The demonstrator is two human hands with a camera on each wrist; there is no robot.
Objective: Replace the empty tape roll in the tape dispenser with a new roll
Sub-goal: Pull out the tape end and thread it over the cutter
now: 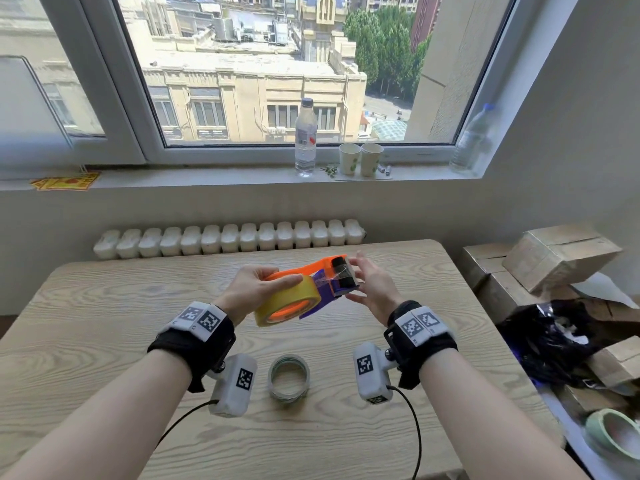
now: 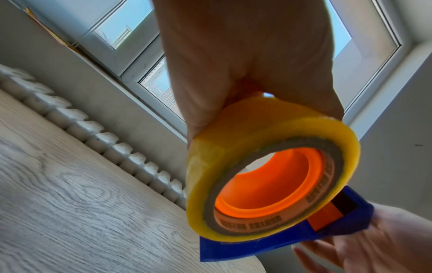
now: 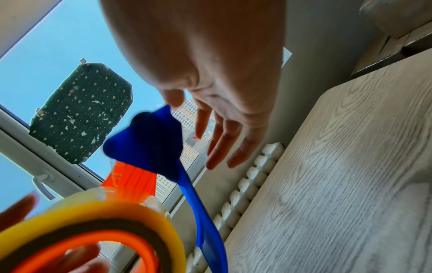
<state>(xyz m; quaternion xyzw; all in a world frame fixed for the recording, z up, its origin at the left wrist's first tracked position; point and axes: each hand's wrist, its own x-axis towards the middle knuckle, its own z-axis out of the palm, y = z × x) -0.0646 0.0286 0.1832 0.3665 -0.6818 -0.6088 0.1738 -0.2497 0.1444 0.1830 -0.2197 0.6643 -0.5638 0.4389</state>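
The left hand (image 1: 250, 289) is curled round the yellow tape roll (image 1: 287, 301), which sits on the orange hub of the tape dispenser (image 1: 325, 284), held in the air above the counter (image 1: 104, 323). The right hand (image 1: 372, 289) has its fingers spread and relaxed at the dispenser's front end, thumb under it. The empty roll (image 1: 289, 380) lies flat on the counter, between the two wrists.
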